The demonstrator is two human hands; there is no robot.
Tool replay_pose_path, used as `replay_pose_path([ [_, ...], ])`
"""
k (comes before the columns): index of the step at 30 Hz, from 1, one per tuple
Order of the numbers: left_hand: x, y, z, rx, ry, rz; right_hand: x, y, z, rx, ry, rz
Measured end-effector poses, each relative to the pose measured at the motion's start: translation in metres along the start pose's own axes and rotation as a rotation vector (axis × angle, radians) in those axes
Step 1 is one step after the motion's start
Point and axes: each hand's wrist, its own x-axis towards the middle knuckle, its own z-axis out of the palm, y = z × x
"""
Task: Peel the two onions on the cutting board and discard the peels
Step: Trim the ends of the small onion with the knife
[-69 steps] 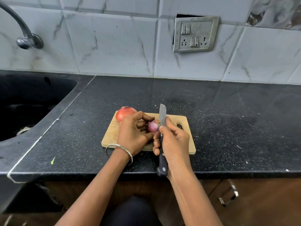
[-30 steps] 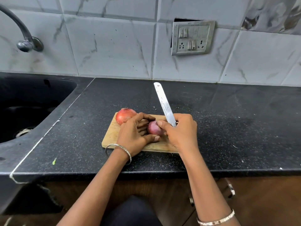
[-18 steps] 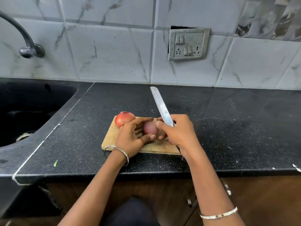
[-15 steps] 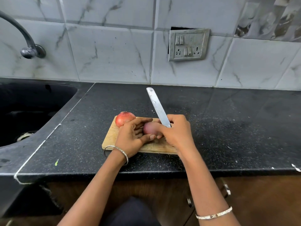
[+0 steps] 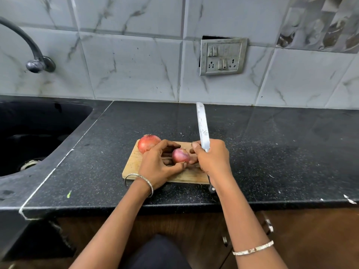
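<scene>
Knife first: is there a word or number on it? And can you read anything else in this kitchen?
On the knife blade: a small dark stamp above the right hand, too small to read.
On the switch plate: no words or numbers that can be read.
On the small onion in the left hand, the big onion and the cutting board: no writing.

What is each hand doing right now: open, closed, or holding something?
Left hand: closed, holding the small onion over the board.
Right hand: closed, holding the knife, with the blade pointing away.
</scene>
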Motion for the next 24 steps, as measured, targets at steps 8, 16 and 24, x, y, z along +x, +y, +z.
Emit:
replay_pose_path([
  [8, 0.0, 0.002, 0.0, 0.18, 0.034, 0.168, -0.032, -0.022, -0.006, 0.244, -0.255, 0.053],
  [16, 0.001, 0.002, -0.002, -0.057, 0.049, 0.069, -0.026, -0.021, -0.012, 0.631, -0.366, 0.413],
  [24, 0.0, 0.007, -0.003, -0.117, -0.074, 0.021, -0.03, -0.015, -0.009, 0.635, -0.382, 0.422],
])
